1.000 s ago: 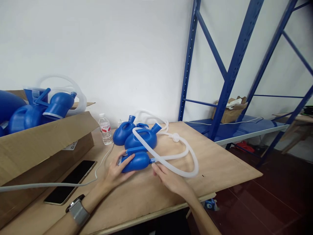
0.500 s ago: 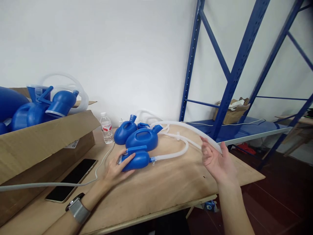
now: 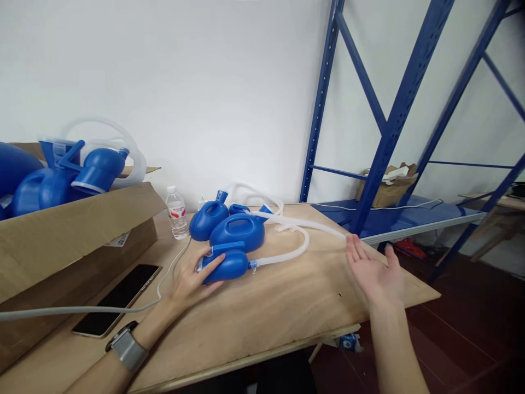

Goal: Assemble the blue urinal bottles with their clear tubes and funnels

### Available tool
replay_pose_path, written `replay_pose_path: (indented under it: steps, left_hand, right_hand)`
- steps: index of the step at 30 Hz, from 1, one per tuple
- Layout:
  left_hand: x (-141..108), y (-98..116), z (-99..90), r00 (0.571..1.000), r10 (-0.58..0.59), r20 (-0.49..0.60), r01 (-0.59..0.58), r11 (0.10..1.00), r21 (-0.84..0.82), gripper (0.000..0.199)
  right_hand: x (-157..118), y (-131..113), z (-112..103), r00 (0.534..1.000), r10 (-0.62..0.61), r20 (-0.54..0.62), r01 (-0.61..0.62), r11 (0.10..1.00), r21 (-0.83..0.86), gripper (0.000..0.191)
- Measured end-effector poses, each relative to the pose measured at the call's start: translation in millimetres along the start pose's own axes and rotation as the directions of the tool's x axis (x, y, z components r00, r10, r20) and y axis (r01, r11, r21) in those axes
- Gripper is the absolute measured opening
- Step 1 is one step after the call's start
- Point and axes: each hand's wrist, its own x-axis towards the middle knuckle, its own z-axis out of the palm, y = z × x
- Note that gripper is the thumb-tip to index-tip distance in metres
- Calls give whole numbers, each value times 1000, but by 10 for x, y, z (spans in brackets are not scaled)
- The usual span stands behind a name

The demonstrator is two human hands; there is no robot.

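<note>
Your left fingers (image 3: 214, 269) are spread around the blue bottle (image 3: 229, 266), with bare tabletop (image 3: 287, 306) running from them to the near edge and across to your right hand (image 3: 376, 273), palm up, thumb wide of the fingers. The white hose (image 3: 318, 225) now reaches only those right fingertips, whereas half a second ago it arched higher, into your curled grasp.

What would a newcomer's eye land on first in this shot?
Probably the vivid blue bottles, heaped in the cardboard box at left and grouped on the wooden table. The left hand grips the nearest bottle, with a whitish hose curving from its neck. At right, the right hand is open, palm up.
</note>
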Motion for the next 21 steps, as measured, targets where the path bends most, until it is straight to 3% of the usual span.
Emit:
replay_pose_path:
  steps: [3, 4, 6, 8, 10, 12, 13, 14, 15, 19, 21]
  left_hand:
    - [2, 4, 9, 1000, -3, 6, 3, 1000, -4, 46]
    - [2, 4, 10, 1000, -2, 8, 2, 1000, -2, 46]
    - [2, 2, 10, 1000, 2, 13, -2, 1000, 0, 44]
    - [3, 2, 7, 1000, 5, 21, -5, 1000, -4, 43]
    - [5, 4, 2, 1000, 12, 27, -12, 1000, -12, 43]
    - [5, 7, -3, 999, 16, 29, -16, 1000, -15, 42]
    - [5, 8, -4, 999, 18, 26, -18, 1000, -17, 42]
    - [4, 9, -5, 999, 22, 23, -22, 1000, -17, 42]
    - [1, 8, -4, 999, 30, 21, -29, 999, -15, 42]
    - [-6, 5, 0, 997, 74, 28, -74, 997, 4, 42]
    - [-2, 7, -2, 996, 83, 27, -83, 996, 10, 41]
  right_hand:
    - [-132, 162, 214, 995, -87, 55, 98, 966, -239, 43]
    - [-187, 223, 286, 984, -144, 109, 174, 918, -355, 46]
    - [-326, 353, 435, 920, -196, 340, 368, 734, -571, 50]
    - [-501, 495, 592, 787, -161, 596, 584, 505, -635, 49]
    - [-686, 657, 748, 624, -144, 768, 766, 309, -564, 43]
    - [-837, 829, 876, 454, -75, 888, 881, 187, -434, 30]
    - [-888, 911, 921, 390, -12, 921, 910, 159, -383, 32]
    - [-921, 984, 951, 356, 39, 934, 923, 142, -358, 36]
    - [-937, 1044, 966, 351, 76, 933, 925, 129, -358, 40]
    - [-905, 1129, 928, 467, 121, 876, 881, 27, -473, 38]
    - [-895, 1101, 903, 494, 151, 857, 868, -30, -495, 33]
